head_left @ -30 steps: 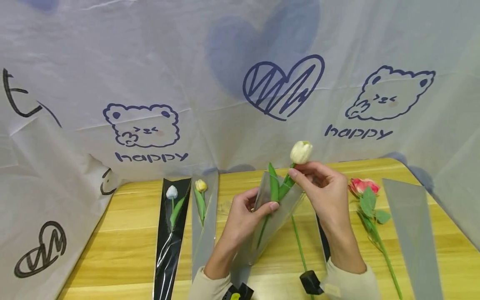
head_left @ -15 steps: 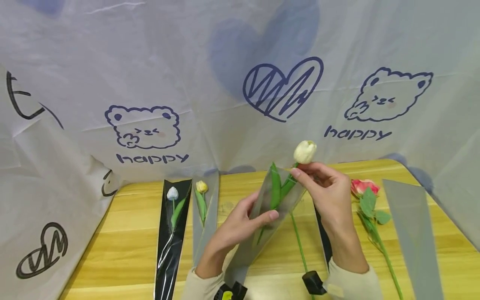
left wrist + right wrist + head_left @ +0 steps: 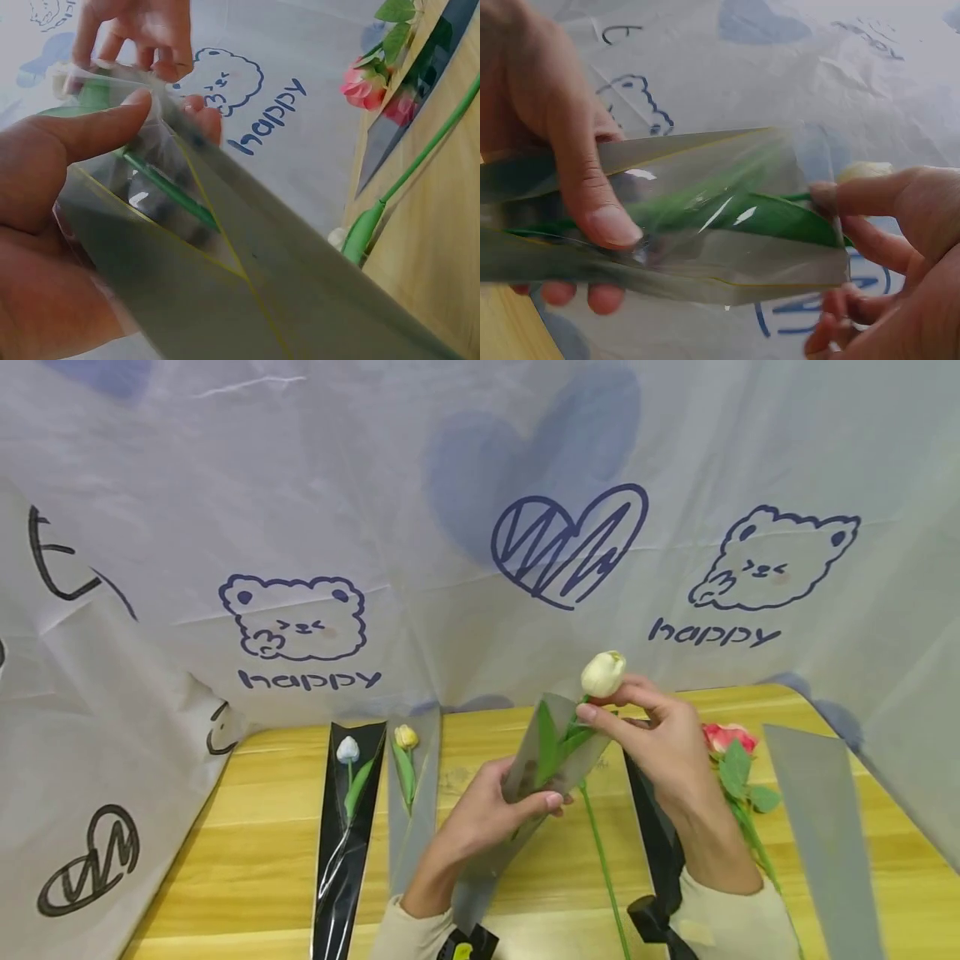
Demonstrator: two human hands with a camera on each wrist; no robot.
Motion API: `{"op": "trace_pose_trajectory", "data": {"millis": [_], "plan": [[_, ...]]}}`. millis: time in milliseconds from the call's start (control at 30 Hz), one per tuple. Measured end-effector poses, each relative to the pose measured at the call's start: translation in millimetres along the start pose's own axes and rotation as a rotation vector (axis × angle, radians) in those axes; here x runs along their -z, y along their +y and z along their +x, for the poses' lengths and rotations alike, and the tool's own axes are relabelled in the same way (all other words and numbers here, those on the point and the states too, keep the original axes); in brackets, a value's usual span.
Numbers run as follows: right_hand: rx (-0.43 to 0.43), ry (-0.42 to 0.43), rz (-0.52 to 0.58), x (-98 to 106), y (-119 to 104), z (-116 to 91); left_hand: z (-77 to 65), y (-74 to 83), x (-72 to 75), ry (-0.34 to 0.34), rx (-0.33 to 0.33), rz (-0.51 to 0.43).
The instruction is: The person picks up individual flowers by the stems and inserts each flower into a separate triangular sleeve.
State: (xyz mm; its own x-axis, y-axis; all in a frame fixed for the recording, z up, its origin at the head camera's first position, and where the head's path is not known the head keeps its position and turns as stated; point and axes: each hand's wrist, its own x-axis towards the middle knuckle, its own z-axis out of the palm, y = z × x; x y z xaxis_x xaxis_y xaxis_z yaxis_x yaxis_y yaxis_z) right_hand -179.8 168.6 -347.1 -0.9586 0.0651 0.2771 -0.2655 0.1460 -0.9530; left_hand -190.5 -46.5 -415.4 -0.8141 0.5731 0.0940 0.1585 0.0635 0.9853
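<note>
A cream-white tulip (image 3: 603, 674) stands out of the top of a grey flower sleeve (image 3: 480, 881) with a clear front. My right hand (image 3: 667, 743) pinches the stem just under the bloom. Lower down, my left hand (image 3: 495, 814) grips the sleeve, thumb across its clear front and fingers behind. Through the film in the right wrist view, the green leaves (image 3: 780, 217) lie mostly inside the sleeve, a tip poking past its mouth. The lower stem (image 3: 172, 191) runs down inside the sleeve in the left wrist view.
To the left lie a black sleeve (image 3: 337, 860) with a pale blue tulip and a grey sleeve (image 3: 416, 843) with a yellow one. A loose green stem (image 3: 602, 864), another black sleeve (image 3: 652, 814), a pink rose (image 3: 729, 739) and a grey sleeve (image 3: 825, 827) lie rightward. A printed cloth (image 3: 450, 635) hangs behind.
The tulip's leaves have sunk deeper into the sleeve, and the bloom sits closer to its mouth. My left hand has slid a little lower along the sleeve.
</note>
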Motion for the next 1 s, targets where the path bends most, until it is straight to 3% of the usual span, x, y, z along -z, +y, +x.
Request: {"op": "trace_pose_trajectory", "data": {"millis": [133,333,600,867,1000], "plan": [[0.008,-0.144,-0.015,4,-13,5,-0.8,1.3,0.8,0.051,-0.005,0.002],[0.041,-0.172,0.016,11,-25,6,-0.2,4.5,-0.3,0.048,0.007,-0.019],[-0.021,-0.264,-0.115,7,-37,12,-0.6,9.2,-1.9,0.052,-0.038,-0.036],[-0.015,-0.335,-0.239,-5,-57,22,-2.2,16.7,-4.4,0.166,-0.086,-0.023],[0.004,-0.381,-0.262,-10,-67,25,-2.5,15.9,-4.6,0.193,-0.109,-0.077]]}}
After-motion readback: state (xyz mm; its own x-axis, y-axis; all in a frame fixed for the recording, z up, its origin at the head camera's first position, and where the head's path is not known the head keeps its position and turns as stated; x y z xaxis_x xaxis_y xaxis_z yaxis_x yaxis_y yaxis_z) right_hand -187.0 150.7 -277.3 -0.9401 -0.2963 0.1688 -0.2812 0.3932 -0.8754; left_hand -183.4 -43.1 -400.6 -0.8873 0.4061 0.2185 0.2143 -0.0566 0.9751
